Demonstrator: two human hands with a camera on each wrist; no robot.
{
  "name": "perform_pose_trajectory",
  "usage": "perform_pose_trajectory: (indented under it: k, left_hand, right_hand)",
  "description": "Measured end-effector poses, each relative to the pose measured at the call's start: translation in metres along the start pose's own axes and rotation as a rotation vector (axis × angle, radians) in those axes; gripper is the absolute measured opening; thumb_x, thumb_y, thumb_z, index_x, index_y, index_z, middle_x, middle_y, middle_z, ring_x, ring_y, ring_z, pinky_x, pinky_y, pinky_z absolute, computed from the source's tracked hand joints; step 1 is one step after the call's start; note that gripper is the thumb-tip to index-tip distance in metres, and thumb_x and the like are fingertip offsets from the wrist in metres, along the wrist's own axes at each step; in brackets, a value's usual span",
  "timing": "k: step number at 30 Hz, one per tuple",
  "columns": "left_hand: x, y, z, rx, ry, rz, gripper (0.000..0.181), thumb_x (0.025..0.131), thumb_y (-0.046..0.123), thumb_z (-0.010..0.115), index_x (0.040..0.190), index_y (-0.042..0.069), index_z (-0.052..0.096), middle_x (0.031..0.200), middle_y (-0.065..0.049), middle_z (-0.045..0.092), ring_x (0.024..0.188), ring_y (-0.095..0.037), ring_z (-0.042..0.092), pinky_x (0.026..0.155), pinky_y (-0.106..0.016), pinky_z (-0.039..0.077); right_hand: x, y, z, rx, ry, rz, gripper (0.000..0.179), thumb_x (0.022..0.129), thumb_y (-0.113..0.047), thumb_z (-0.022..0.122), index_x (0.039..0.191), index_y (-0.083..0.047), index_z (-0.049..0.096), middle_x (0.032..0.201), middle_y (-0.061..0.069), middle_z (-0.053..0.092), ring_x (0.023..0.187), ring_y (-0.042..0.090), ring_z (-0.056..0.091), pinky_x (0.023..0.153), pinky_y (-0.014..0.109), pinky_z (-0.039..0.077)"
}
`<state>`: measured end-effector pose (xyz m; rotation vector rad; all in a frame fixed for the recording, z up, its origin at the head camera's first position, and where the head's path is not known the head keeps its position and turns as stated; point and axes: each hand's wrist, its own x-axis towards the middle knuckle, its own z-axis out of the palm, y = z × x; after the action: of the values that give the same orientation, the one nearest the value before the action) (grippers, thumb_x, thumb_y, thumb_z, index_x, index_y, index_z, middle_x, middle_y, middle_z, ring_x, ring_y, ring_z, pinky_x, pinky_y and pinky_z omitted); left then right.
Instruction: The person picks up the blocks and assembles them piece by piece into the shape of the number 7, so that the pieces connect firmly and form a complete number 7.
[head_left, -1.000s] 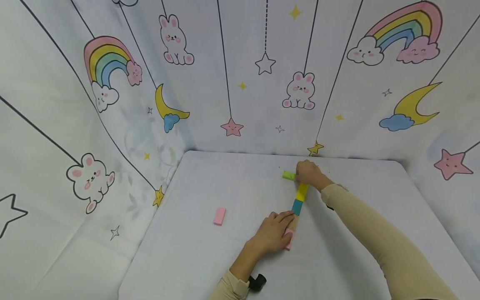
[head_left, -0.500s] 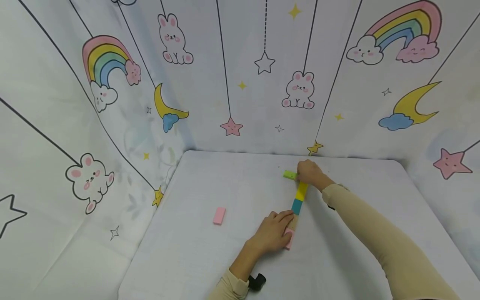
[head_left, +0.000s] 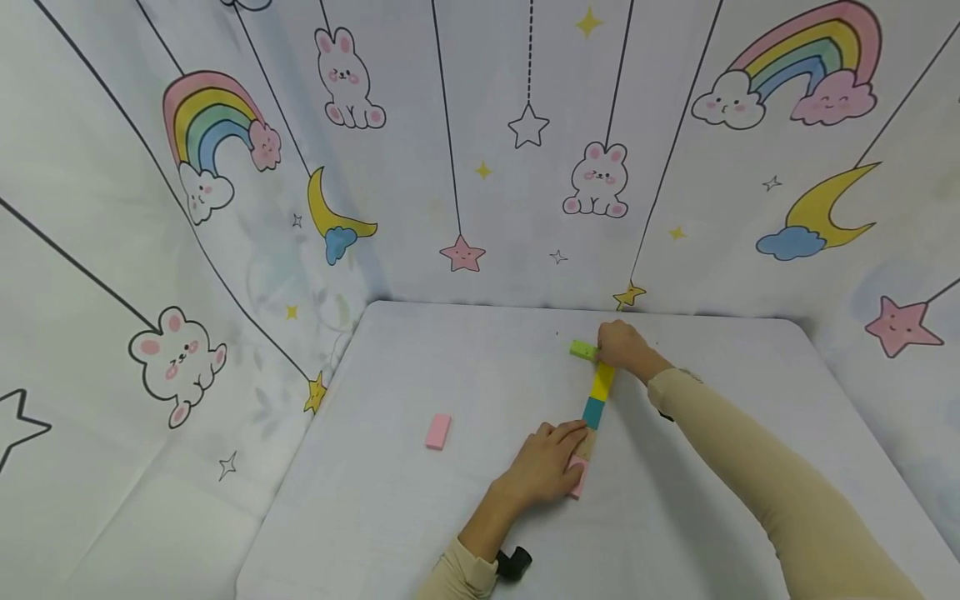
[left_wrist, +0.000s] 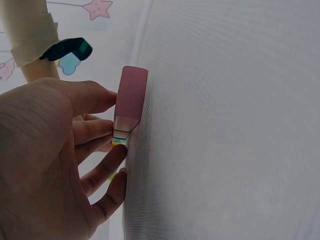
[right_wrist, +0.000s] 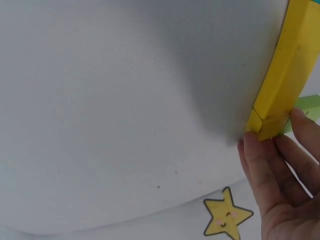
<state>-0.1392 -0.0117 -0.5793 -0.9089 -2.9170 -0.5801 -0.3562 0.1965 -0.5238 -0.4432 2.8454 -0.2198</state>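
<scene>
A line of blocks runs away from me: pink [head_left: 577, 492], plain wood [head_left: 589, 445], teal [head_left: 593, 412] and yellow [head_left: 602, 382]. My left hand [head_left: 542, 468] lies along the near end, fingertips on the wood and pink blocks. The left wrist view shows its thumb and loosely spread fingers all on one side of the line. At the far end, my right hand [head_left: 624, 347] pinches a yellow end block [right_wrist: 266, 125], its fingertips and thumb at opposite sides. A green block [head_left: 582, 350] sticks out leftward there, beside the thumb.
A loose pink block [head_left: 438, 432] lies left of the line on the white-covered table [head_left: 360, 500]. Behind the table's far edge hangs a white cloth backdrop [head_left: 495, 200] printed with rabbits, stars, moons and rainbows. A black wrist device [head_left: 514, 565] sits under my left wrist.
My right hand has shifted slightly to the right at the far end, and the green block has slid right with it. The left hand has stayed where it was.
</scene>
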Motion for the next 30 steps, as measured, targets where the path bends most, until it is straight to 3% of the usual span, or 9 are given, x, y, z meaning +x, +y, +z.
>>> perform_pose_trajectory:
  k: [30]
  left_hand:
    - [0.0010, -0.0007, 0.0031, 0.012, -0.004, -0.004, 0.055, 0.102, 0.032, 0.057, 0.155, 0.018, 0.052, 0.162, 0.010, 0.044, 0.116, -0.016, 0.053, 0.084, -0.025, 0.045]
  right_hand:
    - [-0.0071, 0.0058, -0.0029, -0.006, 0.013, 0.004, 0.034, 0.088, -0.020, 0.079, 0.104, 0.010, 0.073, 0.088, 0.012, 0.073, 0.072, 0.021, 0.062, 0.066, 0.034, 0.055]
